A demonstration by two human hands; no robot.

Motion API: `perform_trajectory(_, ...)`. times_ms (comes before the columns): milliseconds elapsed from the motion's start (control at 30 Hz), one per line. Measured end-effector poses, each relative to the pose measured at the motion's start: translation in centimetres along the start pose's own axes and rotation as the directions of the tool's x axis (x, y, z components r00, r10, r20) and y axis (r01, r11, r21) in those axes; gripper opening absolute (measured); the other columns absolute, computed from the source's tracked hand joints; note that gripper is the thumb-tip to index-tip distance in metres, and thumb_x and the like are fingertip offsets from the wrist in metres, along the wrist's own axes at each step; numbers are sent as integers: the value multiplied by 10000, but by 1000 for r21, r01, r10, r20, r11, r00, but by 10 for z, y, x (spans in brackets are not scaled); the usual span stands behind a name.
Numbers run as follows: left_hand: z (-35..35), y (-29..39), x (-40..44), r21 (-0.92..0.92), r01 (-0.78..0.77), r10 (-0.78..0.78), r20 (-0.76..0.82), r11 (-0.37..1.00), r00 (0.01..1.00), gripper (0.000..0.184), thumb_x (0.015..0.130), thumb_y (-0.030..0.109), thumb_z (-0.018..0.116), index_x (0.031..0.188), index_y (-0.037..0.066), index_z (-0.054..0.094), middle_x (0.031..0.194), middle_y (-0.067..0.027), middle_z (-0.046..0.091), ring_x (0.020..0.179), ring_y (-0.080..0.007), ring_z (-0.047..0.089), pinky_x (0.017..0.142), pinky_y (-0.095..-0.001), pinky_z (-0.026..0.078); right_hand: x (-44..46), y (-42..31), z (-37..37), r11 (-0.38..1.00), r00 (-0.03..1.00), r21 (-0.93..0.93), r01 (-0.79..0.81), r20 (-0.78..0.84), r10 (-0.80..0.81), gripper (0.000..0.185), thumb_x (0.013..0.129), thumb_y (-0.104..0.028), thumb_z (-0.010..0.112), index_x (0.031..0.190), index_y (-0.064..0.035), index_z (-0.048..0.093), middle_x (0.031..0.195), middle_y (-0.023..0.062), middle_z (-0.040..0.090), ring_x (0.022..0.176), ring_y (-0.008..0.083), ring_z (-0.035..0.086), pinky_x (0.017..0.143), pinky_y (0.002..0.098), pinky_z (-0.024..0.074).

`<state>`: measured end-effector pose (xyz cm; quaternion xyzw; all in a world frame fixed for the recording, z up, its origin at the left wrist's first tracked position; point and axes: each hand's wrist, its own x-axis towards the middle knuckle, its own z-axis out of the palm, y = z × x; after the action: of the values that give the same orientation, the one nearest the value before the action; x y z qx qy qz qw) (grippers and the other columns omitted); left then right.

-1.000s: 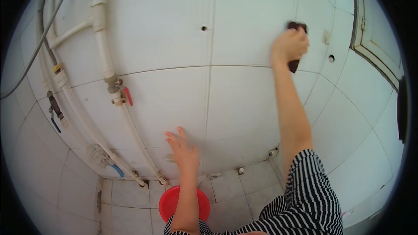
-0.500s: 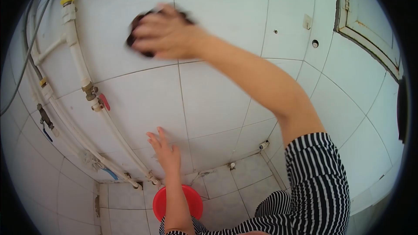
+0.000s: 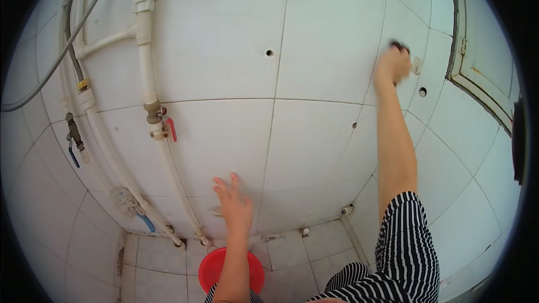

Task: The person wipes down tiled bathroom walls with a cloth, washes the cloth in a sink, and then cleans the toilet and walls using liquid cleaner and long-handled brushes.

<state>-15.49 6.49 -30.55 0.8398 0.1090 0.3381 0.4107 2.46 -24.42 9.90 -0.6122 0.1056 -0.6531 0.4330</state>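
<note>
My right hand (image 3: 394, 67) is closed on a dark cloth (image 3: 401, 45), up at the right side of the white tiled wall (image 3: 323, 28). Little of the cloth shows past the fingers, and both are blurred, so its exact kind is hard to make out. A small wall hook (image 3: 416, 65) is right beside that hand. Lower down, my left hand (image 3: 234, 207) has its fingers spread before the tiles and holds nothing. Beneath the left forearm a red basin (image 3: 209, 272) stands on the floor, partly covered by the arm.
Pale water pipes with a red-handled valve (image 3: 171, 129) run down the left of the wall. A grey shower hose (image 3: 62, 59) hangs at the upper left. On the right are a capped hole (image 3: 423, 92) and a framed window or door (image 3: 483, 39).
My right hand has swept from the upper middle of the wall to the right with the dark cloth. My left hand stays low and spread. The view has shifted somewhat.
</note>
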Motion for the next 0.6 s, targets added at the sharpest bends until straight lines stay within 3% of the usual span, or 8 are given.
perform_trajectory(133, 0, 3, -2, -37, -4, 4, 16, 999, 1000, 868, 799, 30, 605, 1591, 252, 326, 1681, -223, 58, 1516, -509, 110, 1188, -510, 296, -136, -142, 62, 698, 707, 117, 706, -153, -690, 215, 855, -145, 556, 980, -40, 696, 1080, 155, 693, 1048, 371, 619, 855, 504, 469)
perform_trajectory(167, 2, 2, -2, -41, 0, 2, 26, 999, 1000, 868, 799, 30, 605, 1591, 252, 326, 1681, -223, 58, 1516, -509, 110, 1188, -510, 296, -179, -167, 68, 619, 640, 213, 756, -39, -768, 258, 801, -117, 552, 1010, -63, 693, 1067, 129, 684, 1037, 358, 610, 821, 498, 457)
perform_trajectory(200, 6, -1, -1, -2, -20, 20, -2, 1000, 1000, 880, 798, 18, 609, 1594, 248, 315, 1680, -225, 56, 1515, -510, 112, 1187, -503, 301, -212, -198, 39, 648, 494, 277, 710, 460, -738, 312, 754, -105, 548, 1039, -84, 671, 1067, 97, 664, 1030, 331, 583, 846, 497, 431)
perform_trajectory(233, 7, -2, -3, 41, -40, 41, -29, 998, 999, 891, 796, 6, 612, 1598, 243, 304, 1679, -227, 54, 1514, -510, 114, 1186, -495, 305, -262, -193, 59, 436, 460, 339, 834, 11, -888, 286, 749, -112, 559, 1018, -105, 657, 1026, 71, 622, 1004, 307, 548, 884, 504, 402)
perform_trajectory(267, 5, -3, -5, 43, -41, 42, -22, 998, 999, 891, 796, 6, 612, 1598, 243, 304, 1679, -227, 54, 1514, -510, 114, 1186, -495, 305, -294, -193, 58, 247, 285, 371, 895, -51, -957, 247, 759, -127, 568, 989, -115, 655, 1027, 60, 581, 1050, 299, 505, 959, 506, 374)
perform_trajectory(333, 1, -2, -2, 82, -45, 45, -2, 996, 999, 901, 797, -14, 618, 1601, 235, 294, 1677, -233, 51, 1516, -504, 120, 1176, -486, 328, -321, -188, 36, -158, -249, 562, 812, 88, -965, 240, 792, -123, 566, 1013, -100, 657, 1047, 59, 539, 1085, 308, 478, 1051, 537, 349)
perform_trajectory(433, -1, -3, -1, 55, -18, 16, 34, 998, 999, 904, 801, -16, 630, 1601, 236, 293, 1675, -236, 51, 1517, -500, 120, 1162, -484, 351, -273, -189, 54, -405, -496, 711, 575, -91, -864, 303, 833, -222, 671, 1134, -192, 645, 1166, 0, 561, 1239, 231, 460, 1155, 592, 287)
perform_trajectory(600, 3, 3, -1, 69, -16, 16, -2, 997, 1000, 889, 808, -4, 639, 1596, 239, 307, 1675, -234, 61, 1516, -501, 120, 1151, -499, 361, -119, -209, 66, -195, -215, 432, 881, -3, -977, 495, 764, -193, 743, 1249, -206, 645, 1296, 27, 627, 1193, 226, 589, 1005, 434, 447)
